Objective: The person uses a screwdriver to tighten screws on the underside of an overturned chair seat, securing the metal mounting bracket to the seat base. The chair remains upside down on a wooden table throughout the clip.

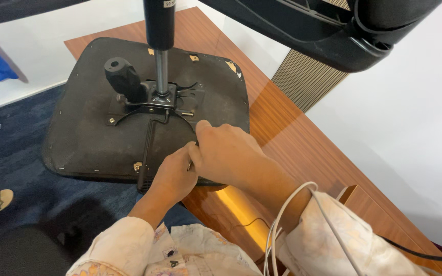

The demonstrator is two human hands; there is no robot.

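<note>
Where hands (pixel 208 163) meet: seat underside (pixel 88 138)

Single head-worn camera, looking steeply down and forward from close above the person's hands, frames an upturned chair seat (pixel 144 107) on the wooden counter (pixel 303 148), with blue carpet floor (pixel 11 153) at left.

Both arms in loose pale cream sleeves with a faint floral print, pinkish and orange smudges, small dark motifs near the cuffs. Left hand (pixel 172 176) and right hand (pixel 228 153) bare, no gloves, rings or watch visible. Thin white cable looped several times round the right forearm at the cuff.
</note>
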